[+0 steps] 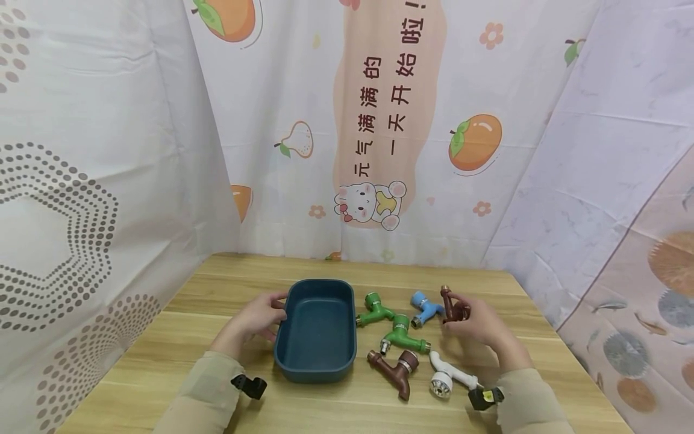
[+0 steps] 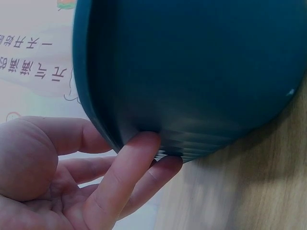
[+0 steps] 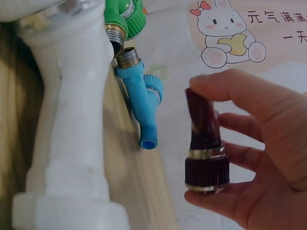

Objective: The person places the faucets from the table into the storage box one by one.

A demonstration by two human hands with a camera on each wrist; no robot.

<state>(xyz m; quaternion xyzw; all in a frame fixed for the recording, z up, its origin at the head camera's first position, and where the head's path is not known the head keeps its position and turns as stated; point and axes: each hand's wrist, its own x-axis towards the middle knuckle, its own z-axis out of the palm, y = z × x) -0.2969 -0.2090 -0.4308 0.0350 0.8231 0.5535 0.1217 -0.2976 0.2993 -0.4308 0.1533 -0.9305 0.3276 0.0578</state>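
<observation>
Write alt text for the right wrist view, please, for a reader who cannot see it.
A right hand holds a dark brown tap with a ribbed knob before a curtain printed with a rabbit. A white tap fills the left foreground, with a blue tap and part of a green tap beyond it.

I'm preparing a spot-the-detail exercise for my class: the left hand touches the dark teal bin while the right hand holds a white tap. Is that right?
Not quite: the right hand holds a brown tap, as the right wrist view shows, not a white one. The left hand does touch the dark teal bin.
</observation>
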